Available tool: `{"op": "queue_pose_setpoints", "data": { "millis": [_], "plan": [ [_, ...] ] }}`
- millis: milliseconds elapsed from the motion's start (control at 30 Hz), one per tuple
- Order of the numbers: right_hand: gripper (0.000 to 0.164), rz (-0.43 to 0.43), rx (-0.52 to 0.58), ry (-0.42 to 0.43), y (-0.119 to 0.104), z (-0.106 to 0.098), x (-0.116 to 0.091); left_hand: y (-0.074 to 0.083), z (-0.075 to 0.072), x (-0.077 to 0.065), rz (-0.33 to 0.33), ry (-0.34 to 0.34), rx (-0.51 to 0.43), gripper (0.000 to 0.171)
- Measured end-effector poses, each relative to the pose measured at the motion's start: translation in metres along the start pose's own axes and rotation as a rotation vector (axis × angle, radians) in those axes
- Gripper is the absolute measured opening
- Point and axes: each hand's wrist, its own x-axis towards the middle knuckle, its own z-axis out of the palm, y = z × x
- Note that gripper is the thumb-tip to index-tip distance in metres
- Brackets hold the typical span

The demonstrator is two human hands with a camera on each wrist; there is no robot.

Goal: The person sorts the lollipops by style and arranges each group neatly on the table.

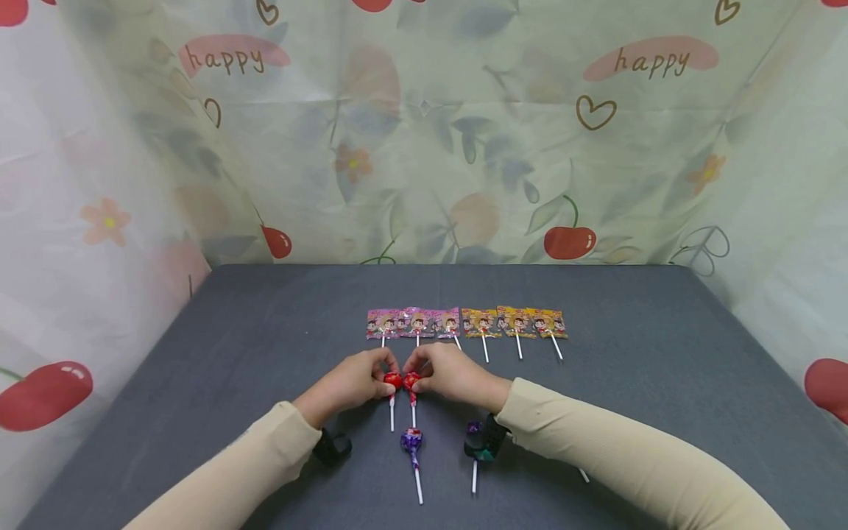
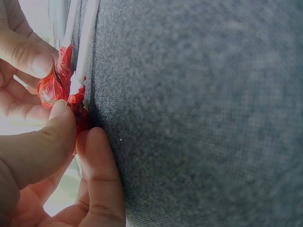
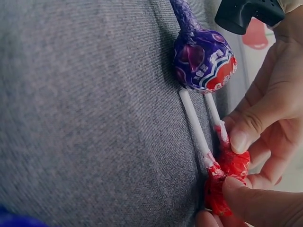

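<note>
Two lollipops in red wrappers lie side by side at the middle of the table, sticks toward me. My left hand [image 1: 358, 379] pinches the head of the left red lollipop [image 1: 392, 380] between thumb and fingers. The right red lollipop [image 1: 411, 380] is pinched the same way by my right hand [image 1: 453, 374]. In the left wrist view the two red heads sit close together between the fingertips. A purple-wrapped lollipop [image 3: 201, 61] lies just in front of the red sticks, and also shows below my hands in the head view [image 1: 411, 442].
Behind my hands runs a row of flat-packed lollipops, pink packets [image 1: 417, 322] on the left and orange packets [image 1: 515, 321] on the right. Another purple lollipop [image 1: 474, 471] is partly hidden by my right wrist strap. A white stick [image 1: 584, 475] pokes out under my right sleeve.
</note>
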Motion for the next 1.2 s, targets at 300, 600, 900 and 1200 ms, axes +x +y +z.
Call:
{"op": "queue_pose_setpoints", "data": {
  "millis": [300, 600, 900, 1200],
  "plan": [
    [0.017, -0.003, -0.002, -0.001, 0.0010, 0.0002, 0.0011, 0.0003, -0.0003, -0.0001, 0.006, 0.001, -0.008, 0.016],
    [0.017, -0.006, -0.003, -0.008, 0.0013, -0.0003, 0.0012, 0.0011, -0.0004, -0.0008, -0.005, -0.002, -0.008, 0.017],
    [0.022, -0.007, 0.021, -0.024, 0.0011, -0.0012, 0.0010, 0.0006, -0.0007, -0.0006, 0.006, -0.001, -0.013, 0.017],
    [0.027, 0.060, 0.094, -0.038, 0.0015, -0.0056, -0.0011, 0.0004, -0.0006, -0.0007, 0.016, -0.007, -0.025, 0.017]
  ]
}}
